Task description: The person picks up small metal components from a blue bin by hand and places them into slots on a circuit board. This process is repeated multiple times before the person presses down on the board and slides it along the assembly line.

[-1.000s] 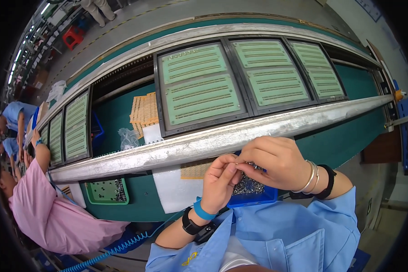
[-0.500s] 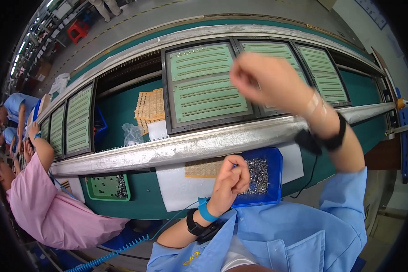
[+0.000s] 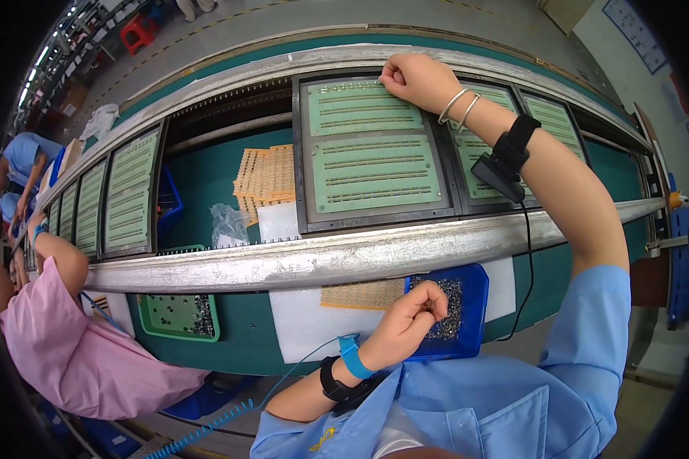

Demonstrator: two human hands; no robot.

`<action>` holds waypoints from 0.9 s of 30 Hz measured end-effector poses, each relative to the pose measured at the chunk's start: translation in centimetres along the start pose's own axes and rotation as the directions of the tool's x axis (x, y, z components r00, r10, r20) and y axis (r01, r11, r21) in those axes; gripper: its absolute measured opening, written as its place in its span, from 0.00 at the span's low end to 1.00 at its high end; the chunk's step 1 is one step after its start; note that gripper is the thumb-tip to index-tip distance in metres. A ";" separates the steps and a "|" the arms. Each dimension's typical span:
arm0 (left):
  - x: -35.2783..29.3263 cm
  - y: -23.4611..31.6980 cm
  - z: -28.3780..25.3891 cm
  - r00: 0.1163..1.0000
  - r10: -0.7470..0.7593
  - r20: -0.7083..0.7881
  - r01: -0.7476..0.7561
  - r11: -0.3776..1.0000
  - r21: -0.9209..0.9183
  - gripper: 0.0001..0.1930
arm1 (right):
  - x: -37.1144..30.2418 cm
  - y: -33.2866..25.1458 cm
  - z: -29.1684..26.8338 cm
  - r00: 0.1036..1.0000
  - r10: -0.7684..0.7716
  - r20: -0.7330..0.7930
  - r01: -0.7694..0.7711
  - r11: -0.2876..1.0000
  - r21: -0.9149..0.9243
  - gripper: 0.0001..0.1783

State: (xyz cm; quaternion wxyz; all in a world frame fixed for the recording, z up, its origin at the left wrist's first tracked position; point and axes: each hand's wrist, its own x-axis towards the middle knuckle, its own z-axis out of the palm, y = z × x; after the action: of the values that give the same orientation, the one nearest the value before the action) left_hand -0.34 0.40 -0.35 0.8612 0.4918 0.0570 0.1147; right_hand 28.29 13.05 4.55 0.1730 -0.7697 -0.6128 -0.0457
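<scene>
My right hand (image 3: 419,79) reaches over the metal rail to the far edge of a green board (image 3: 377,170) in a black frame (image 3: 304,176). Its fingertips are pinched together at the right end of the board's far row, where several small shiny parts (image 3: 348,86) stand. Whatever those fingers hold is too small to make out. Nearer me, my left hand (image 3: 402,327) hovers at the left side of a blue bin (image 3: 478,306) full of small metal parts (image 3: 452,306). Its fingers are curled with thumb and forefinger together, their contents hidden.
A long silver rail (image 3: 283,264) crosses between me and the framed boards. Tan perforated sheets (image 3: 264,174) and a clear plastic bag (image 3: 228,223) lie behind it. A green tray (image 3: 172,317) of metal parts stands left. A blue coiled cord runs from my left wrist. A pink-sleeved co-worker sits left.
My right hand has moved left and away from me, down to the board's far row. My left hand has turned and shifted a little right. The boards appear slightly further right.
</scene>
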 end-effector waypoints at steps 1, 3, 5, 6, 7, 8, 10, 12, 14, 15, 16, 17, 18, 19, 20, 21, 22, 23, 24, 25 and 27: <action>0.0 0.0 0.0 1.000 0.000 0.006 0.000 1.000 -0.001 0.11 | 0.0 0.0 0.1 1.000 -0.019 -0.009 0.019 1.000 0.002 0.10; 0.1 -0.1 0.0 1.000 0.004 0.021 -0.004 1.000 0.003 0.11 | 0.0 0.0 0.1 0.999 -0.032 -0.008 0.032 0.999 -0.005 0.10; 0.2 -0.2 -0.1 0.999 0.024 0.044 -0.024 1.000 0.000 0.11 | 0.0 0.1 0.0 0.998 -0.061 -0.008 0.061 0.998 -0.015 0.10; 0.3 -0.3 -0.2 0.997 0.045 0.067 -0.045 0.999 -0.004 0.11 | 0.0 0.1 -0.1 0.998 -0.060 -0.010 0.060 0.998 -0.012 0.10; 0.4 -0.3 -0.2 0.994 0.064 0.092 -0.063 0.998 -0.007 0.12 | 0.1 0.1 -0.2 0.998 -0.067 0.005 0.068 0.997 -0.031 0.10; 0.4 -0.4 -0.1 0.994 0.060 0.094 -0.060 0.998 -0.003 0.12 | 0.2 0.2 -0.3 0.997 -0.074 0.019 0.075 0.996 -0.050 0.10; 0.6 -0.4 0.2 0.995 0.068 0.078 -0.064 0.996 -0.059 0.12 | 0.0 0.3 -0.8 0.997 -0.076 0.026 0.078 0.995 -0.068 0.10; 0.7 -0.3 0.5 0.994 0.071 0.080 -0.064 0.995 -0.081 0.11 | -0.5 0.5 -1.5 0.997 -0.069 -0.037 0.064 0.992 -0.109 0.10; 0.6 0.0 0.9 0.993 0.110 0.053 -0.103 0.987 -0.123 0.10 | -1.7 0.3 -2.7 0.985 -0.108 -0.135 0.089 0.986 -0.139 0.10; 0.3 0.2 0.9 0.991 0.134 0.019 -0.130 0.981 -0.142 0.10 | -2.8 -1.2 -3.7 0.967 -0.162 -0.195 0.137 0.981 -0.138 0.10; 0.0 0.4 0.7 0.990 0.141 0.010 -0.139 0.981 -0.136 0.10 | -4.4 -2.7 -5.0 0.972 -0.181 -0.152 0.176 0.983 -0.045 0.08; -0.4 0.6 0.4 0.976 0.213 -0.052 -0.218 0.964 -0.149 0.10 | -6.4 -4.9 -6.4 0.972 -0.211 -0.105 0.218 0.974 0.057 0.07; -0.8 1.0 0.2 0.954 0.282 -0.104 -0.295 0.942 -0.161 0.10 | -8.9 -6.6 -7.6 0.968 -0.237 -0.083 0.247 0.958 0.145 0.07; -0.8 1.3 0.0 0.928 0.347 -0.136 -0.367 0.913 -0.179 0.10 | -11.5 -7.9 -8.7 0.965 -0.252 -0.065 0.261 0.941 0.216 0.09; -1.2 1.8 -0.1 0.927 0.354 -0.123 -0.372 0.910 -0.184 0.10 | -14.1 -9.2 -9.5 0.969 -0.248 -0.001 0.231 0.901 0.367 0.09; -1.3 2.2 -0.2 0.873 0.462 -0.159 -0.458 0.887 0.060 0.09 | -16.7 -10.1 -10.3 0.972 -0.225 0.062 0.166 0.853 0.495 0.10; -1.3 2.5 -0.3 0.807 0.568 -0.160 -0.512 0.809 0.290 0.08 | -18.8 -10.4 -10.4 0.957 -0.153 0.246 -0.046 0.759 0.650 0.09; -1.8 2.9 -0.4 0.781 0.617 -0.097 -0.535 0.741 0.406 0.08 | -20.5 -11.0 -10.4 0.902 -0.116 0.417 -0.266 0.612 0.745 0.09; -1.9 2.9 -0.4 0.757 0.654 -0.018 -0.561 0.663 0.495 0.08 | -22.2 -11.1 -9.4 0.914 -0.099 0.393 -0.302 0.479 0.824 0.08; -1.8 2.9 -0.1 0.770 0.638 0.028 -0.581 0.682 0.445 0.08 | -23.5 -11.2 -7.9 0.930 -0.076 0.361 -0.317 0.332 0.888 0.09; -1.5 2.6 0.7 0.733 0.679 0.042 -0.561 0.569 0.601 0.10 | -25.0 -12.1 -6.3 0.954 0.043 0.298 -0.301 0.104 0.948 0.11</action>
State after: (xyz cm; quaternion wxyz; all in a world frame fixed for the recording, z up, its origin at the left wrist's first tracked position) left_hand -2.05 0.70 2.26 0.5634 0.7024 -0.0044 0.4349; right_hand 11.50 -9.89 5.89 0.5802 -0.5287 -0.4085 0.4658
